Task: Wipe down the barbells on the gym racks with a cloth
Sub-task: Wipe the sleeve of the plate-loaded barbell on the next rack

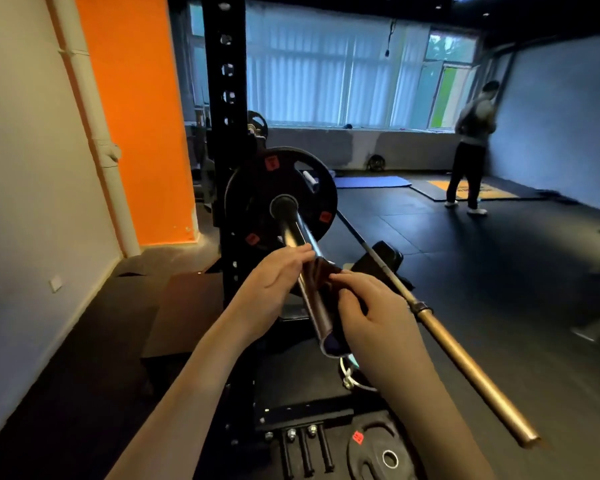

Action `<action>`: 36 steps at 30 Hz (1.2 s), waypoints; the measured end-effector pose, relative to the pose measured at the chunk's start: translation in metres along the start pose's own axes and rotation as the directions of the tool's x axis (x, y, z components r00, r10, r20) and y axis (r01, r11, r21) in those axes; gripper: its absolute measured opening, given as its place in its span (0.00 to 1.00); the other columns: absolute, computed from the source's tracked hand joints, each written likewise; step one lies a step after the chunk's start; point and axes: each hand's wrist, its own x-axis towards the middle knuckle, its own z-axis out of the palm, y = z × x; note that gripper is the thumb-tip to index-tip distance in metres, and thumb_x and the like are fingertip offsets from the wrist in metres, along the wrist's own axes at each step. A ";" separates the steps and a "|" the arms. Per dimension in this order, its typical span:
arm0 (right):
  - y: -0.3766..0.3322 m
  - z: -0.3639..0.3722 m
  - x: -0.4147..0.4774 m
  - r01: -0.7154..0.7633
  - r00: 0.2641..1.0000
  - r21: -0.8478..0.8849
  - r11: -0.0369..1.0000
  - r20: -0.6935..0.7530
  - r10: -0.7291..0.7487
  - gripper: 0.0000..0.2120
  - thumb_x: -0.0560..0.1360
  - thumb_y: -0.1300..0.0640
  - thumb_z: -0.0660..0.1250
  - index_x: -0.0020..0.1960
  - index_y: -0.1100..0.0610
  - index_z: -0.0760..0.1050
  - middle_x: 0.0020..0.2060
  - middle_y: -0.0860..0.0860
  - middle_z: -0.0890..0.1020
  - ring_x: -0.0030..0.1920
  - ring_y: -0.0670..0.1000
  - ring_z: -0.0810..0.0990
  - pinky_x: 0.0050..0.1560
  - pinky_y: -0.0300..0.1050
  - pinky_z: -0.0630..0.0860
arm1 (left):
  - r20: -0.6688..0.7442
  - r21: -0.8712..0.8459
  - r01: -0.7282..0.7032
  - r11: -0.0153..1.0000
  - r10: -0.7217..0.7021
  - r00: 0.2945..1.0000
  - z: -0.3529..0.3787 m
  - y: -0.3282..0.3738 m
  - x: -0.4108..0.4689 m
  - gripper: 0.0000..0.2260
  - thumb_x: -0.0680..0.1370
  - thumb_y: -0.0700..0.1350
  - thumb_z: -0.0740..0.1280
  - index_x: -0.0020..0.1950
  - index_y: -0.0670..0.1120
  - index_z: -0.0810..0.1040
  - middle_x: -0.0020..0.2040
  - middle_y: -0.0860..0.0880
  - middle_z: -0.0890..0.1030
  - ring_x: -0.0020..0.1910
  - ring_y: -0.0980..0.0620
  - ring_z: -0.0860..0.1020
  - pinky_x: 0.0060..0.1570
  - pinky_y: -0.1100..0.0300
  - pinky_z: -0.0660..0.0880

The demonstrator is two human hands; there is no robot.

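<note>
A chrome barbell sleeve [297, 239] sticks out toward me from a black weight plate [253, 188] on the black rack [224, 98]. A dark cloth [321, 275] is draped over the sleeve near its middle. My left hand [274, 285] curls against the sleeve's left side, its fingertips on the cloth's upper edge. From the right, my right hand [371, 310] holds the cloth, fingers bent over it and the bar. The sleeve's open end [329, 346] shows just below my right hand.
A second, bronze-coloured barbell [465, 365] slants down to the right past my right arm. A loose plate [388, 459] and storage pegs [305, 452] lie at the rack's foot. A person [471, 147] stands far right by the window. Orange wall and pipe at left.
</note>
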 end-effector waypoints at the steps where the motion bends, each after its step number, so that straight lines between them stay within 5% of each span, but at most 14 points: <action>1: -0.008 0.002 0.004 -0.026 0.999 -0.078 0.997 -0.021 0.024 0.14 0.81 0.57 0.58 0.62 0.51 0.78 0.50 0.41 0.77 0.49 0.42 0.78 0.52 0.39 0.77 | 0.031 0.007 -0.034 0.999 0.034 0.999 -0.002 -0.004 0.001 0.18 0.82 0.55 0.54 0.68 0.53 0.74 0.67 0.59 0.73 0.68 0.63 0.69 0.71 0.55 0.64; 4: -0.027 0.010 0.004 -0.115 0.993 -0.320 0.940 -0.071 0.097 0.13 0.81 0.56 0.58 0.61 0.51 0.78 0.48 0.44 0.78 0.40 0.44 0.77 0.41 0.36 0.75 | 0.143 0.121 -0.155 0.981 0.137 0.980 -0.011 -0.016 0.005 0.21 0.82 0.56 0.52 0.71 0.52 0.72 0.69 0.57 0.72 0.69 0.62 0.67 0.72 0.54 0.63; 9: -0.048 0.043 -0.024 -0.104 0.965 -0.606 0.788 -0.253 -0.067 0.13 0.73 0.61 0.70 0.58 0.59 0.81 0.56 0.54 0.82 0.53 0.57 0.80 0.50 0.50 0.75 | 0.225 0.091 -0.274 0.957 0.249 0.942 -0.023 -0.018 0.019 0.20 0.82 0.53 0.51 0.67 0.49 0.75 0.62 0.60 0.73 0.63 0.69 0.67 0.65 0.71 0.60; 11: -0.052 0.044 -0.013 -0.188 0.969 -0.629 0.755 -0.245 0.038 0.13 0.78 0.57 0.64 0.62 0.56 0.78 0.59 0.52 0.80 0.55 0.55 0.77 0.54 0.48 0.74 | 0.237 0.081 -0.290 0.954 0.264 0.935 -0.023 -0.022 0.026 0.19 0.83 0.51 0.52 0.67 0.48 0.75 0.62 0.62 0.72 0.62 0.73 0.65 0.62 0.77 0.56; 15: -0.064 0.047 0.009 -0.293 0.956 -0.757 0.585 -0.222 0.191 0.16 0.82 0.50 0.52 0.65 0.53 0.70 0.58 0.51 0.75 0.52 0.50 0.73 0.55 0.47 0.74 | 0.266 0.117 -0.322 0.940 0.283 0.922 -0.021 -0.030 0.043 0.22 0.81 0.53 0.50 0.69 0.47 0.74 0.69 0.52 0.73 0.70 0.60 0.63 0.71 0.62 0.55; 19: -0.071 0.052 -0.020 -0.189 0.974 -0.805 0.562 -0.079 0.213 0.22 0.82 0.49 0.51 0.75 0.52 0.58 0.74 0.51 0.61 0.72 0.52 0.60 0.71 0.47 0.58 | 0.233 0.141 -0.370 0.918 0.333 0.914 -0.012 -0.040 0.039 0.21 0.80 0.53 0.52 0.68 0.46 0.73 0.67 0.50 0.74 0.71 0.54 0.65 0.72 0.53 0.60; 21: -0.071 0.051 -0.021 -0.194 0.970 -0.798 0.571 -0.069 0.232 0.24 0.82 0.49 0.54 0.76 0.52 0.53 0.75 0.51 0.58 0.74 0.52 0.56 0.73 0.46 0.54 | 0.227 0.171 -0.382 0.908 0.341 0.912 -0.008 -0.043 0.038 0.22 0.79 0.55 0.51 0.68 0.47 0.73 0.67 0.51 0.74 0.71 0.51 0.66 0.71 0.48 0.62; 25: -0.071 0.059 0.008 -0.267 0.956 -0.812 0.519 -0.153 0.252 0.17 0.82 0.52 0.57 0.68 0.57 0.62 0.63 0.54 0.71 0.61 0.53 0.70 0.64 0.46 0.65 | 0.218 0.144 -0.379 0.914 0.344 0.913 -0.008 -0.043 0.040 0.21 0.80 0.53 0.53 0.68 0.46 0.72 0.67 0.49 0.73 0.70 0.51 0.67 0.71 0.47 0.63; 28: -0.067 0.067 0.006 -0.273 0.948 -0.858 0.434 -0.161 0.276 0.20 0.81 0.53 0.59 0.70 0.60 0.64 0.68 0.60 0.68 0.66 0.58 0.69 0.67 0.51 0.66 | 0.215 0.102 -0.386 0.917 0.358 0.908 -0.009 -0.046 0.039 0.20 0.79 0.51 0.55 0.69 0.46 0.72 0.68 0.50 0.72 0.71 0.51 0.66 0.72 0.49 0.63; 32: -0.055 0.065 -0.014 -0.295 0.954 -0.841 0.454 -0.283 0.096 0.23 0.67 0.56 0.78 0.59 0.63 0.78 0.59 0.61 0.80 0.53 0.59 0.81 0.52 0.54 0.79 | 0.223 0.103 -0.413 0.905 0.384 0.896 -0.011 -0.047 0.038 0.22 0.79 0.55 0.53 0.69 0.48 0.71 0.68 0.53 0.72 0.73 0.50 0.64 0.71 0.48 0.62; 36: -0.065 0.072 0.011 -0.407 0.911 -0.820 0.403 -0.333 0.242 0.15 0.83 0.53 0.55 0.65 0.59 0.69 0.57 0.55 0.74 0.50 0.51 0.70 0.54 0.45 0.68 | 0.259 0.106 -0.471 0.876 0.433 0.863 -0.015 -0.051 0.043 0.22 0.78 0.53 0.53 0.69 0.47 0.72 0.68 0.50 0.73 0.72 0.47 0.66 0.69 0.44 0.64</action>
